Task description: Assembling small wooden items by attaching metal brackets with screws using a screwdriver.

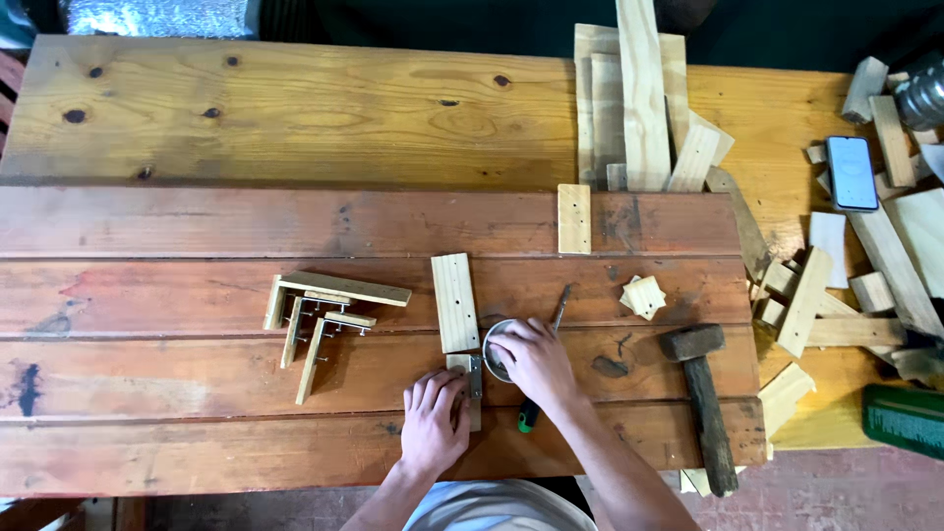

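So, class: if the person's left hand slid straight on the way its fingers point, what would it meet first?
The left hand points up the table, so it would probably meet the short pale wooden block first, just beyond the small piece with a metal bracket beneath its fingers.

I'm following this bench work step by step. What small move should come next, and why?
Probably lift one fastener out: the right hand is already reaching into the small round metal tin, while the left hand pins the small wooden block with its metal hinge.

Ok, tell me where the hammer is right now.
In the head view the hammer lies on the red-brown boards at the right, its handle pointing toward the near edge, just right of the right hand and below the small square wood pieces.
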